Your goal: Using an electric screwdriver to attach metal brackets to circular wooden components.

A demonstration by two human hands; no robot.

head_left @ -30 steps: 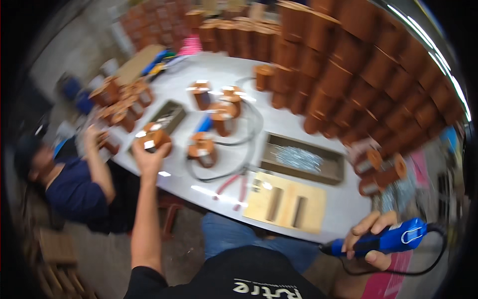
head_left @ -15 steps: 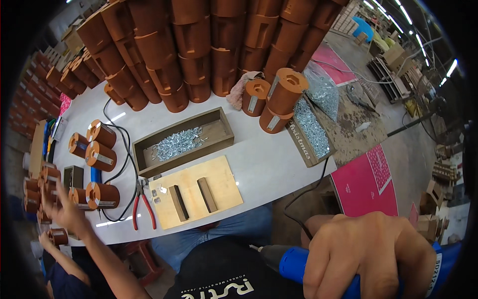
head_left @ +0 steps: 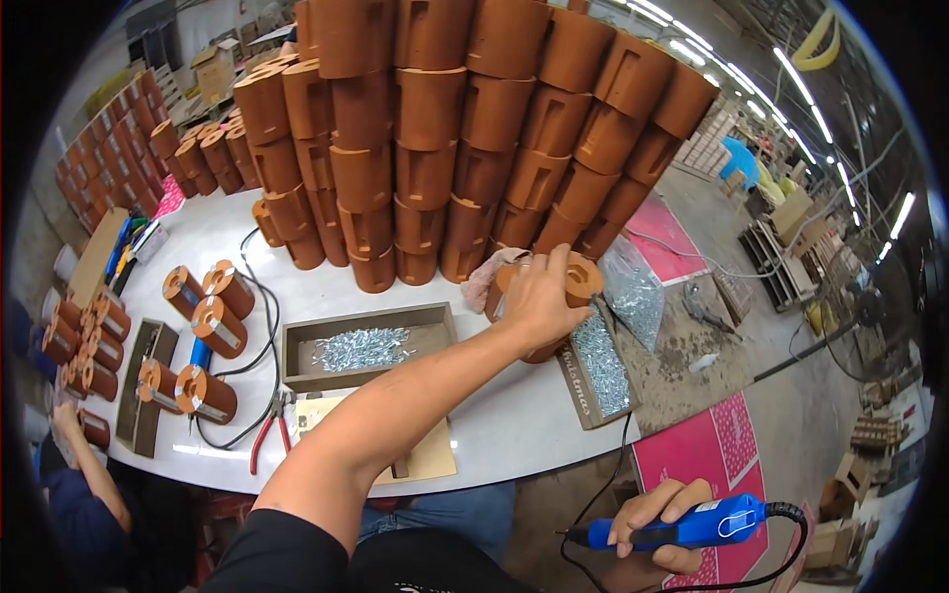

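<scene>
My left hand [head_left: 544, 299] reaches across to the far right of the table. Its fingers are closed over the top of a brown cylinder [head_left: 585, 280], which has a cut-out in its upper end. The hand covers much of that cylinder and the ones beside it. Low on the right, beyond the table's front edge, my right hand [head_left: 654, 512] grips a blue electric screwdriver [head_left: 730, 521] with its tip toward the left. Next to the cylinders lies a long box of small silvery screws [head_left: 599, 368].
Tall stacks of brown cylinders [head_left: 430, 128] line the back. A wooden tray [head_left: 297, 358] of screws, red-handled pliers [head_left: 259, 450] and a light board [head_left: 435, 457] lie in front. Black cables cross the left side. A co-worker's arm [head_left: 94, 469] is at far left.
My left hand has swung from the cylinders at left to the brown cylinder at right. My right hand, still around the screwdriver, has moved lower and farther from view. The view has shifted.
</scene>
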